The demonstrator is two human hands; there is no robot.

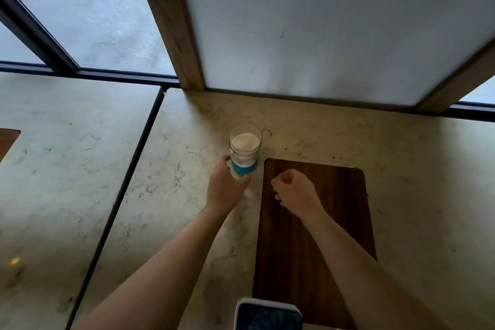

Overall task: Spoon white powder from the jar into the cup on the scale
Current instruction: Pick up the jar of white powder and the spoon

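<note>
A clear glass jar (245, 146) with a blue label band stands open on the marble counter, white powder filling it near the top. My left hand (225, 185) wraps around the jar's lower part from the left. Over the dark wooden board (334, 222) hovers my right hand (296, 193), its fingers curled loosely with nothing visible in them. No spoon, cup or scale shows in this view.
A white-edged blue object (267, 315) lies at the bottom edge, just left of the board's near end. A frosted panel in a wooden frame (171, 21) rises behind the jar. A dark seam (128, 177) divides the counter on the left.
</note>
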